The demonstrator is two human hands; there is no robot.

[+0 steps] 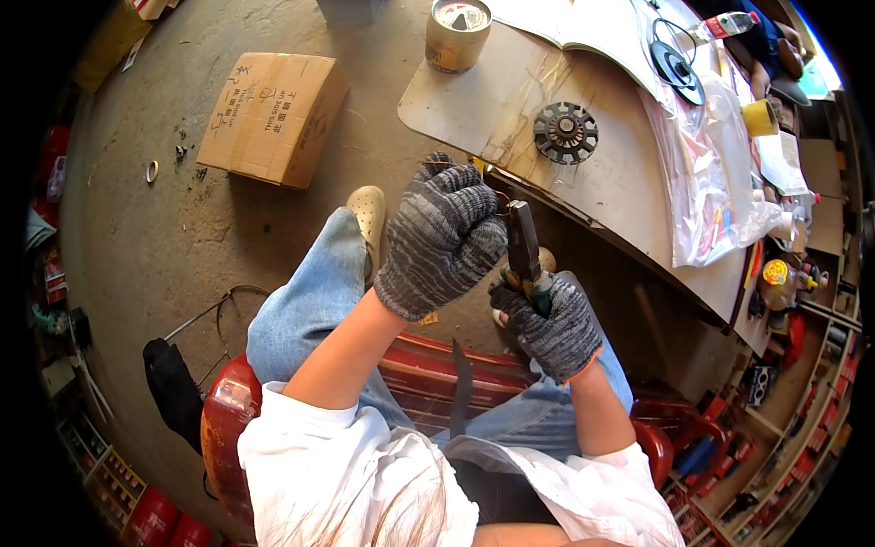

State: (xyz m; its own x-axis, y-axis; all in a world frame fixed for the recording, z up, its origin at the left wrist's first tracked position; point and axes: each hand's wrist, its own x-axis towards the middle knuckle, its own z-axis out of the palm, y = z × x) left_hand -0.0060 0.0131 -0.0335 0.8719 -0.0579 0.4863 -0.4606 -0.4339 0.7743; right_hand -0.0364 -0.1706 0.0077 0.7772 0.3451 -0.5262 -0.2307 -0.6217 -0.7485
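My left hand [441,239], in a grey knit glove, is closed in a fist around a thin copper-coloured wire [503,195]. A bit of the wire shows between this fist and the pliers' jaws. My right hand [558,330], gloved alike, grips a pair of pliers [523,239] with dark jaws and green handles. The jaws point up, right beside the left fist; whether they pinch the wire I cannot tell. Just beyond, a round slotted metal core [566,133] lies flat on the table [629,201].
An open can [458,36] stands at the table's far left corner, near an open book [583,27]. Plastic bags [706,173] and a bottle [725,25] crowd the right side. On the floor sit a cardboard box [272,118] and a tape ring [152,171]. Another person [766,46] is at the far right.
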